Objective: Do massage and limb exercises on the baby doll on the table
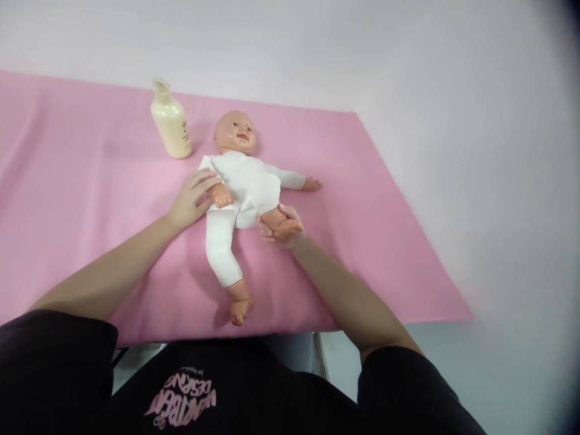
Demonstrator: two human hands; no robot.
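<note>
A baby doll (pixel 247 178) with a white cloth body lies on its back, head toward the far side. My left hand (pixel 193 196) is at the doll's arm on the left, its fingers over the white sleeve and its thumb near the doll's small hand. With my right hand (pixel 290 226) I hold the doll's bent leg on the right near the foot, fingers curled around it from beneath; part of this hand is hidden behind the leg. The doll's other leg lies stretched toward me. Its other arm points out to the right.
A cream-coloured pump bottle (pixel 172 124) stands beyond my left hand, left of the doll's head. Pink cloth (pixel 362 241) covers the table, whose right edge slants toward me. A pale wall (pixel 290 42) rises behind the table.
</note>
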